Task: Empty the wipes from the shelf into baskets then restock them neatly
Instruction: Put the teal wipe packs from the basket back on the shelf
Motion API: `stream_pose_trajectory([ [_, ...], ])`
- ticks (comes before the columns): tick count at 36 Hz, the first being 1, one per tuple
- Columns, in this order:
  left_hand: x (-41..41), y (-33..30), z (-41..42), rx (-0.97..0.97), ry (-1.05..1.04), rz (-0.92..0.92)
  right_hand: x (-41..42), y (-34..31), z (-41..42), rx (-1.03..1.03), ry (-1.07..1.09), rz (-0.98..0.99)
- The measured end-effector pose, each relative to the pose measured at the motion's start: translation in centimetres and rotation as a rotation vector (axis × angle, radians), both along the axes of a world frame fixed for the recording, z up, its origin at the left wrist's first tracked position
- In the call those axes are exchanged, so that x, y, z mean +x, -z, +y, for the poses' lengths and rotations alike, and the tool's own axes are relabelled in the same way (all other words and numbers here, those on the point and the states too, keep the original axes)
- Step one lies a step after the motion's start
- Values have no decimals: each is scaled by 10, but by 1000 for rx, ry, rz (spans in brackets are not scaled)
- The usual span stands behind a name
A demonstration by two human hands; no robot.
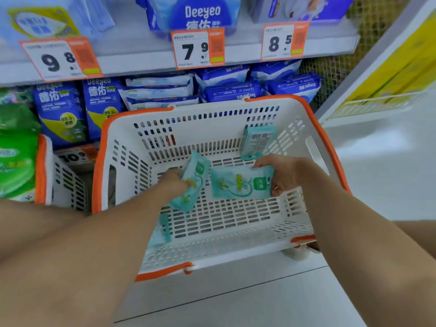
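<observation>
Inside the basket [118, 142], the left hand [173, 182] grips one wipes pack [192, 182]; the right hand [280, 175] holds another pack [240, 184] beside it.

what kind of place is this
Most likely a shop aisle: shelves carry printed price tags, rows of packaged wipes fill the shelf below, and a white shopping basket with orange trim stands on the floor in front.

You are looking at a pale tiled floor [271, 293] carrying a white, orange-rimmed basket [221, 250] near you and a second basket [63, 180] at left, while the far shelf [165, 62] is bearing blue wipe packs [59, 112] beneath its price tags [197, 49].
</observation>
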State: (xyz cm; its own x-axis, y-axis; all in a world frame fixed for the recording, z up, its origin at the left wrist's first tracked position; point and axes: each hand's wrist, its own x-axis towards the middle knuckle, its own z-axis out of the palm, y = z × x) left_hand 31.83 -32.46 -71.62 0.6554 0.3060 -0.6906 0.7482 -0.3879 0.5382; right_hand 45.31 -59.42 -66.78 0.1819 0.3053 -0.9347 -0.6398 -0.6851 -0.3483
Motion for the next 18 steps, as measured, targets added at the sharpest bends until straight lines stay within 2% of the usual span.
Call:
stream_pose_trajectory([
  [2,14,-18,4,-251,-119,-64,2,-8,4,-56,-93,10],
  [4,25,-40,-5,-486,-91,-68,2,-12,13,-74,-166,17],
  [7,37,-60,-29,-650,2,-54,-2,-10,26,-68,-163,-40],
  [11,37,-53,-50,-655,66,-38,-2,5,36,-45,49,-106],
  [15,30,-29,-52,-409,59,-82,-1,14,41,5,240,-132],
  [17,28,-20,-47,-363,-43,-115,0,9,44,18,402,-305],
  [18,27,-18,-42,-354,-98,-123,2,9,44,-17,454,-488],
])
